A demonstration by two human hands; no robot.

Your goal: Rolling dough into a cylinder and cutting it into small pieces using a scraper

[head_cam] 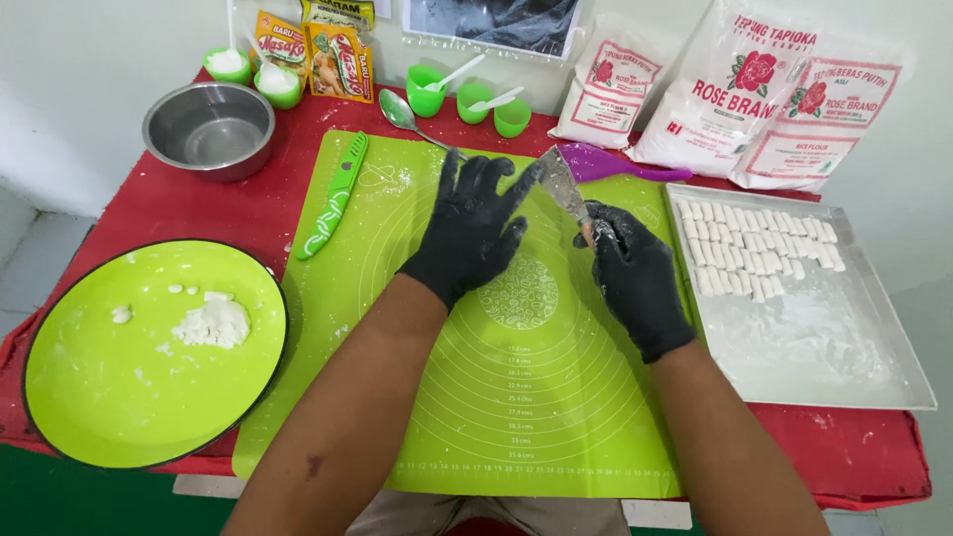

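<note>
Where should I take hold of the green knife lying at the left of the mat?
Take the green knife by its patterned lower half, the handle, nearest the big green plate. It lies flat and slanted, with bare mat on its right, so come from above on that side, grip across its narrow width.

The right hand point(635, 278) closes over the handle of the metal scraper point(562, 182), so only the blade shows, and the spread left hand point(469, 230) covers part of the green baking mat point(526, 397) and the handle end of the metal spoon point(409, 116) behind it. The flour bags point(735, 89) and seasoning packets point(308, 50) at the back are cut off by the top edge. Both forearms run out of the bottom edge, and the mat's small printed marks are too fine to make out.
</note>
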